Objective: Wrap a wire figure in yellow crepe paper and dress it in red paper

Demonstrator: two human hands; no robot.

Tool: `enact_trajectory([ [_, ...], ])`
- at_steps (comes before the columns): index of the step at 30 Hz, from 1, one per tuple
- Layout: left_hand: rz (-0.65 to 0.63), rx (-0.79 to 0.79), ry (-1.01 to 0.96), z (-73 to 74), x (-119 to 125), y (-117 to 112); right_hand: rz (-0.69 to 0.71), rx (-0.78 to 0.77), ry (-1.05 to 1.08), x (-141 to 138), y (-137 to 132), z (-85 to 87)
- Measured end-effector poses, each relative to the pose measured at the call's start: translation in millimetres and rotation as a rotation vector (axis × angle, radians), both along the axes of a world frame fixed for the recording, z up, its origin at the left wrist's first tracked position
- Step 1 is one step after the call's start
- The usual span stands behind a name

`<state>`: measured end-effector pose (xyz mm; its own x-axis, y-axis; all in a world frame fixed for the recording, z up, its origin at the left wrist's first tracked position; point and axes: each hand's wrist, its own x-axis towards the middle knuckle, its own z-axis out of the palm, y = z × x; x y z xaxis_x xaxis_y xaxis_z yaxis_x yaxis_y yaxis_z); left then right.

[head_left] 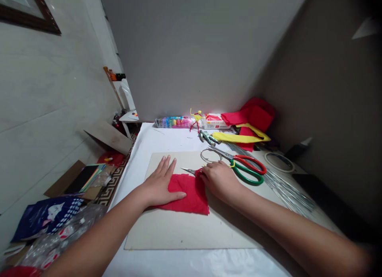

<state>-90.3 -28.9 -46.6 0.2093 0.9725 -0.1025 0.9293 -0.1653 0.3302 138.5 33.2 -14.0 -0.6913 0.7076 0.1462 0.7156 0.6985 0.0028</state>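
Observation:
A piece of red cloth or crepe paper (191, 193) lies on a grey-white board (191, 233). My left hand (164, 185) rests flat on its left part, fingers spread. At its upper right corner, my right hand (216, 177) is closed around what look like small pointed scissors (188, 170). Their blades point left above the red piece's top edge, while the handles are hidden in my fingers. Just behind my right hand lie larger scissors (247, 169) with one red and one green handle. A coil of thin wire (210, 154) sits beyond my knuckles.
A bundle of silver wires (286, 189) and a roll of tape (279, 162) lie to the right. Along the back are a pack of colourful sticks (174, 122), a small wrapped figure (209, 137), a yellow strip (238, 138) and red material (256, 114). Cardboard and bags (47, 217) sit at left.

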Motion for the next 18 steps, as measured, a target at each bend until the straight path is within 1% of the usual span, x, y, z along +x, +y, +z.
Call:
enact_trajectory([
  [3,0.007,0.004,-0.008,-1.4,-1,1,0.058,-0.015,0.006,0,-7,3.7],
  [6,0.000,-0.013,-0.016,-1.3,-3,2,0.222,-0.086,0.007,1,-28,8.2],
  [8,-0.011,-0.032,-0.019,-0.7,-4,3,0.338,-0.163,0.039,1,-44,7.7],
  [9,-0.017,-0.039,-0.021,-0.4,-4,3,0.369,-0.177,0.052,0,-50,6.2],
  [12,-0.026,-0.032,-0.031,0.9,-6,3,0.404,-0.138,0.036,-2,-59,-1.1],
  [15,-0.022,-0.019,-0.048,2.9,-5,3,0.410,-0.098,0.011,0,-57,-7.1],
  [18,-0.024,-0.031,-0.067,4.4,-5,2,0.407,-0.157,0.075,9,-56,-7.6],
])
